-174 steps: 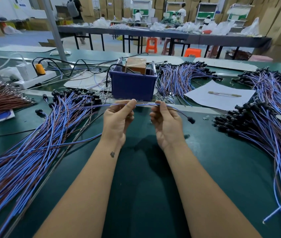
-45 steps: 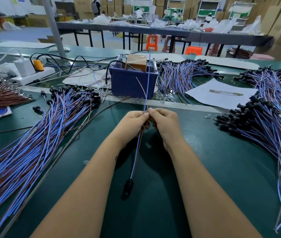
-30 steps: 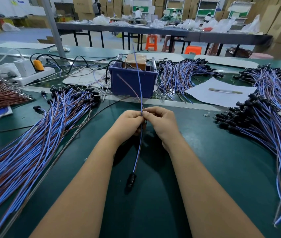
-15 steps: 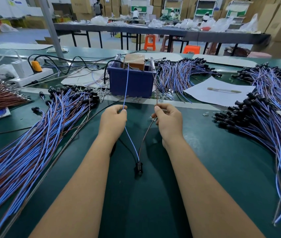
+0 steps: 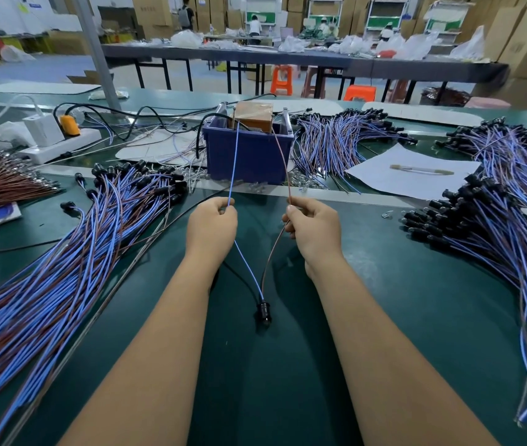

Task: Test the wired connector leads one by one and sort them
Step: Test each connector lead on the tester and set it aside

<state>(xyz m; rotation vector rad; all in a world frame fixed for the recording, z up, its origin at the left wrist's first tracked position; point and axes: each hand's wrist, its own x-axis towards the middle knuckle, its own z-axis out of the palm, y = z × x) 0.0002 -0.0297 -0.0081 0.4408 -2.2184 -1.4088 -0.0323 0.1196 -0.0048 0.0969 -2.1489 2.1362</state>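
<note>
Above the table, each grip has spread farther, pinching blue wire [image 5: 233, 162] and brown wire [image 5: 283, 159].

The desk [image 5: 416, 317] looks matt green; the bin [image 5: 249, 156] smooth blue plastic; the connector [image 5: 263, 312] glossy black plastic.

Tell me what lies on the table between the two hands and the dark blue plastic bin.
In the head view, between the left hand, the right hand and the dark blue plastic bin runs a pale metal strip with small clear parts scattered at the bin's foot.
</note>
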